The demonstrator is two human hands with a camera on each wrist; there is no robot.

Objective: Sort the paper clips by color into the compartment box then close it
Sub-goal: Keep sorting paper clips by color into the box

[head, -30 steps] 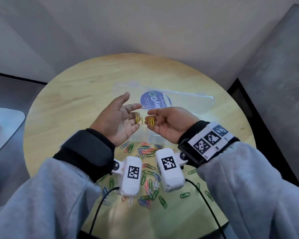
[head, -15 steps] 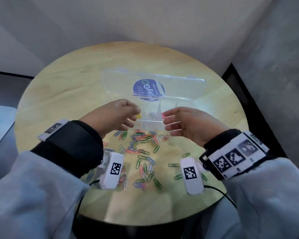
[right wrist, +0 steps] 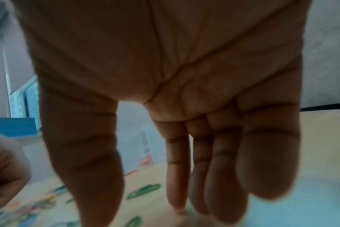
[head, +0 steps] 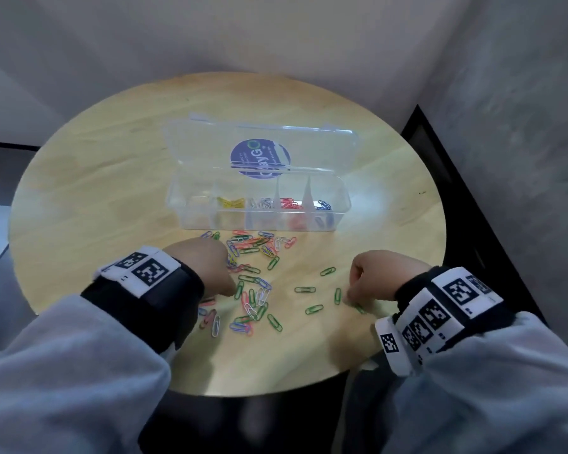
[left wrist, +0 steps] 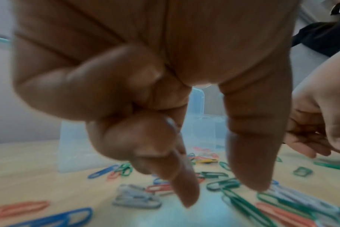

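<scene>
The clear compartment box (head: 259,222) stands open at mid-table, its lid (head: 210,149) tilted back. Its compartments hold yellow clips (head: 231,202), white clips (head: 261,203), red clips (head: 291,203) and blue clips (head: 323,204). A mixed pile of clips (head: 250,253) lies in front of the box. My left hand (head: 204,267) hovers over the pile's left side. Its thumb and index finger (left wrist: 184,184) point down, apart and empty, above a green clip (left wrist: 223,185). My right hand (head: 371,280) reaches down with straight fingers (right wrist: 213,176) beside scattered green clips (head: 337,294), holding nothing.
The round wooden table (head: 95,191) ends close to my body. A pale wall rises behind it and a dark floor strip (head: 473,208) runs on the right. The box's leftmost compartment (head: 191,204) looks empty.
Both hands held yellow clips, carried them over the box, and have now dropped to the table empty. The left is above the pile, the right by the green clips.
</scene>
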